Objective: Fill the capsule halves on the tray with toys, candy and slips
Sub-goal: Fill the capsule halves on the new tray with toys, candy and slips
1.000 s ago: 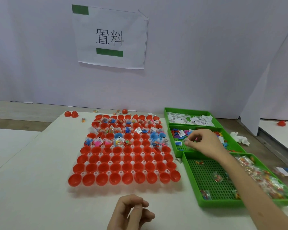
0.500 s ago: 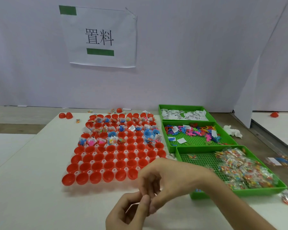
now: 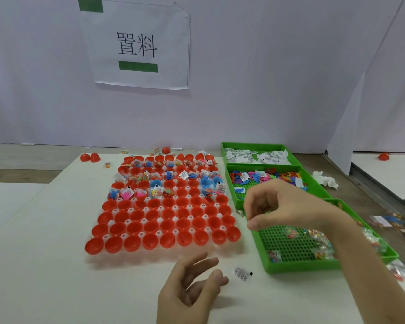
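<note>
I see the white table (image 3: 45,242) filling the lower part of my view, with a pale wall behind it and a paper sign (image 3: 138,43) with two printed characters and green bars taped up there. The tray (image 3: 126,235) lies on the table left of centre, packed with red capsule halves (image 3: 150,228) standing mouth up. The far rows carry small toys, slips and candy packets, and a few blue halves (image 3: 206,182) sit among them. The near rows show only their red insides.

Just beside the tray on the right, three green bins run in a line away from me. The farthest, the slips bin (image 3: 255,144), holds white printed slips. The toys bin (image 3: 232,195) holds coloured plastic figures. The nearest, the candy bin (image 3: 297,267), holds clear candy packets.

My right hand (image 3: 283,206) hangs above the near corner of the candy bin, fingers bent down toward the thumb. It is blurred, and I cannot tell whether anything is pinched there. My left hand (image 3: 189,286) is low at the near edge, released, fingers loosely spread and grasping nothing.

One slip (image 3: 243,273) lies flat on the table between the left hand and the candy bin, touching neither. Two loose red halves (image 3: 90,157) rest at the table's far left corner.
</note>
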The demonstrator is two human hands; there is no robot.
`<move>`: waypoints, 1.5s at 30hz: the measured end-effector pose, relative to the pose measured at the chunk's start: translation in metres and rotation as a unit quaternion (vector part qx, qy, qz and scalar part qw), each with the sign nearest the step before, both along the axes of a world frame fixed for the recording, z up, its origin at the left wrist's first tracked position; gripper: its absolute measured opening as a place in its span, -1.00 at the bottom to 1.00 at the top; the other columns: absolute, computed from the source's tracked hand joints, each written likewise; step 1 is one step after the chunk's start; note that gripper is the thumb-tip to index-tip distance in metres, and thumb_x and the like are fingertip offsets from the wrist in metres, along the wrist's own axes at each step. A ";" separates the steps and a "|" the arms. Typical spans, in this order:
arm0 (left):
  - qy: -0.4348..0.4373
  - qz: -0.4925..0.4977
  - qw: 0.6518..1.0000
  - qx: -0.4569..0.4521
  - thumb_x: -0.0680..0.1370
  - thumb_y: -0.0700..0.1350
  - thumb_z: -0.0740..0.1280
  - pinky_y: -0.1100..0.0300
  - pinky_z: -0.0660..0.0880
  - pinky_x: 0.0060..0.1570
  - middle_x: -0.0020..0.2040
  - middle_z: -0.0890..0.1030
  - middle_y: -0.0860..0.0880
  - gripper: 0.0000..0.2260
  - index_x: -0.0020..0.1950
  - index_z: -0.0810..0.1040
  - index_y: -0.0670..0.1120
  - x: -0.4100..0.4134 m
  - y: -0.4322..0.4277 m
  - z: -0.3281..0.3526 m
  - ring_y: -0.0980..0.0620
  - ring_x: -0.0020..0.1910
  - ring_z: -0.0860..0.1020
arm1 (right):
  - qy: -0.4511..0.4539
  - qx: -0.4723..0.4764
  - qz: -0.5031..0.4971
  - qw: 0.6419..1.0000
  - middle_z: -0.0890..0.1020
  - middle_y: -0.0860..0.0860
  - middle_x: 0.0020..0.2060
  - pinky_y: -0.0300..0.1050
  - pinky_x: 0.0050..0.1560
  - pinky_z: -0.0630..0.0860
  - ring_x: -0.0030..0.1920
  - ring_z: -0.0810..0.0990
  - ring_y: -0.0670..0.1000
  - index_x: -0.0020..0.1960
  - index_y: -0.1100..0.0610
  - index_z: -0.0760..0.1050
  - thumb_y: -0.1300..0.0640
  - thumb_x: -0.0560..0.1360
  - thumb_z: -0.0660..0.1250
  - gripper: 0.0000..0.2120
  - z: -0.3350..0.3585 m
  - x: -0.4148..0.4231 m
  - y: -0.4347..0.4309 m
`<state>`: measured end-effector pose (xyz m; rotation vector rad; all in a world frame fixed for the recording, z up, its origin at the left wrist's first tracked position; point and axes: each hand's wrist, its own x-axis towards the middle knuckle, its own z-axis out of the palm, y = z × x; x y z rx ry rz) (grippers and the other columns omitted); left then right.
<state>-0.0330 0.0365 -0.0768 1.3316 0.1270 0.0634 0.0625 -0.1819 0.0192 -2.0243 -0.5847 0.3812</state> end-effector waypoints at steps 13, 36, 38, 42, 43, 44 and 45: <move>-0.204 -0.131 0.807 0.538 0.49 0.06 0.33 0.41 0.38 -0.22 0.21 0.43 0.16 -0.59 0.34 0.45 0.26 0.011 -0.026 -0.014 0.17 -0.07 0.52 | 0.059 -0.306 -0.144 0.939 0.68 -0.07 -0.32 -0.29 -0.35 0.39 -0.39 0.54 -0.18 -0.10 -0.06 0.65 0.06 0.33 0.63 -0.78 -0.022 0.016 -0.075; -0.241 -0.004 0.913 0.329 0.33 -0.18 0.44 0.33 0.50 -0.35 -0.13 0.57 0.18 -0.78 -0.20 0.55 0.15 0.026 -0.018 -0.018 0.15 -0.23 0.58 | 0.050 -0.303 -0.119 0.944 0.69 -0.06 -0.22 -0.27 -0.23 0.44 -0.31 0.57 -0.24 -0.22 -0.03 0.65 0.12 0.38 0.59 -0.87 -0.031 0.023 -0.067; -0.258 -0.002 0.909 0.328 0.32 -0.22 0.43 0.32 0.52 -0.31 -0.15 0.56 0.16 -0.78 -0.20 0.56 0.10 0.027 -0.018 -0.019 0.16 -0.22 0.57 | 0.051 -0.297 -0.118 0.946 0.70 -0.05 -0.20 -0.21 -0.20 0.47 -0.28 0.58 -0.22 -0.17 0.00 0.63 0.13 0.38 0.58 -0.86 -0.031 0.023 -0.065; -0.256 -0.004 0.918 0.303 0.31 -0.35 0.47 0.38 0.53 -0.28 -0.17 0.57 0.14 -0.65 -0.18 0.57 0.11 0.025 -0.017 -0.020 0.14 -0.28 0.59 | 0.066 -0.284 -0.116 0.949 0.70 -0.07 -0.24 0.02 -0.04 0.54 -0.20 0.62 -0.08 -0.04 0.01 0.61 0.16 0.39 0.58 -0.79 -0.031 0.024 -0.063; -0.245 -0.004 0.923 0.298 0.31 -0.39 0.49 0.39 0.52 -0.28 -0.16 0.57 0.14 -0.60 -0.17 0.57 0.13 0.025 -0.017 -0.019 0.13 -0.30 0.59 | 0.066 -0.285 -0.114 0.950 0.70 -0.08 -0.25 0.00 -0.06 0.53 -0.22 0.61 -0.10 -0.03 -0.01 0.62 0.16 0.39 0.58 -0.78 -0.031 0.024 -0.063; -0.235 -0.006 0.927 0.293 0.31 -0.41 0.50 0.40 0.52 -0.27 -0.16 0.57 0.14 -0.56 -0.14 0.57 0.14 0.024 -0.016 -0.018 0.12 -0.32 0.59 | 0.064 -0.284 -0.111 0.950 0.69 -0.09 -0.27 -0.04 -0.09 0.50 -0.24 0.60 -0.13 -0.03 -0.03 0.63 0.16 0.38 0.58 -0.78 -0.031 0.024 -0.063; -0.225 -0.008 0.931 0.289 0.31 -0.42 0.50 0.39 0.53 -0.26 -0.16 0.57 0.15 -0.54 -0.10 0.58 0.14 0.024 -0.016 -0.018 0.12 -0.33 0.59 | 0.062 -0.282 -0.108 0.951 0.68 -0.10 -0.29 -0.10 -0.13 0.48 -0.27 0.58 -0.16 -0.04 -0.04 0.64 0.15 0.38 0.58 -0.79 -0.032 0.024 -0.064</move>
